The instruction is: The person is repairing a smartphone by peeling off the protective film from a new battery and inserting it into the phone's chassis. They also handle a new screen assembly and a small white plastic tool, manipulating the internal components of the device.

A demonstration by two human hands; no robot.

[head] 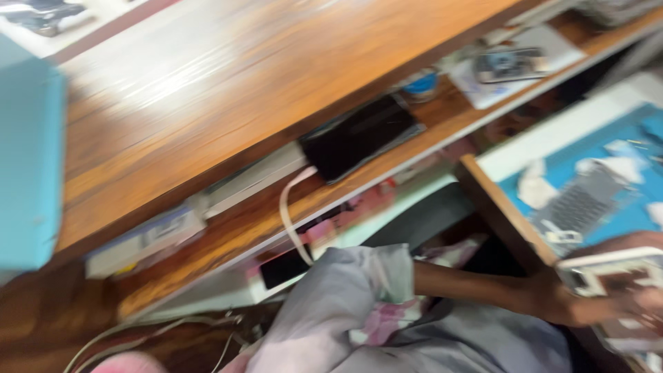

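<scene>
One hand [587, 304], side unclear, grips a white-framed flat device [615, 273] beside the brown wooden table [207, 90] edge. Blur suggests quick motion; the device could slip or strike wood.

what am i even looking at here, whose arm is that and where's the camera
There is no machine here. The single picture comes from a camera worn on a person's head, tilted and blurred by motion. The bare arm in a grey sleeve ends in a hand at the right edge, gripping a flat white device; which hand it is I cannot tell. Above runs a brown wooden desk with a shelf beneath, where a black flat device lies. At right is a blue mat with a small grey keyboard-like part.
</scene>
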